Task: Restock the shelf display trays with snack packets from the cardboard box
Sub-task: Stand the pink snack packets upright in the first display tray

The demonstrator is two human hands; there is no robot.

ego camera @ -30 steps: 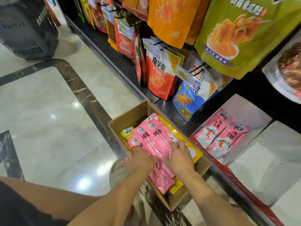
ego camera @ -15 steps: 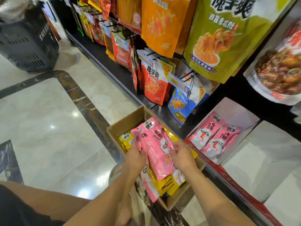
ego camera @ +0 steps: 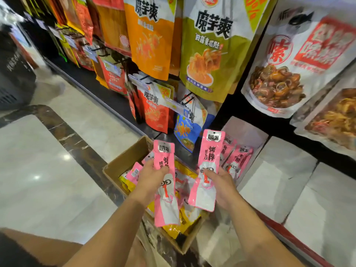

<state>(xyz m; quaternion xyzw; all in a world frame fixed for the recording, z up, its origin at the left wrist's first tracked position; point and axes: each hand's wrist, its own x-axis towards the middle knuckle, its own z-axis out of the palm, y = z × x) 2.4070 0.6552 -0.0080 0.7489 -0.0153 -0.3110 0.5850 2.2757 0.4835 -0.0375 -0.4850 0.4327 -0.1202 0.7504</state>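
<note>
Mid-transfer, my left hand [ego camera: 152,180] and right hand [ego camera: 221,187] each grip a long pink plastic packet [ego camera: 211,151]; next I'd seat both flat in the white cardboard tray [ego camera: 248,132].

A large orange pouch [ego camera: 150,41] is hanging along the top edge of the black rack [ego camera: 238,110], with a green pouch [ego camera: 210,58] hanging just beside it. A white pouch [ego camera: 285,78] picturing brown braised food is hanging toward the rack's right edge. Lower down, a red-and-white pouch [ego camera: 154,112] and a blue pouch [ego camera: 187,130] are hanging side by side. A blurred black basket [ego camera: 13,78] is standing on the pale marble floor [ego camera: 48,189], where a dark veined band [ego camera: 77,143] is crossing.
</note>
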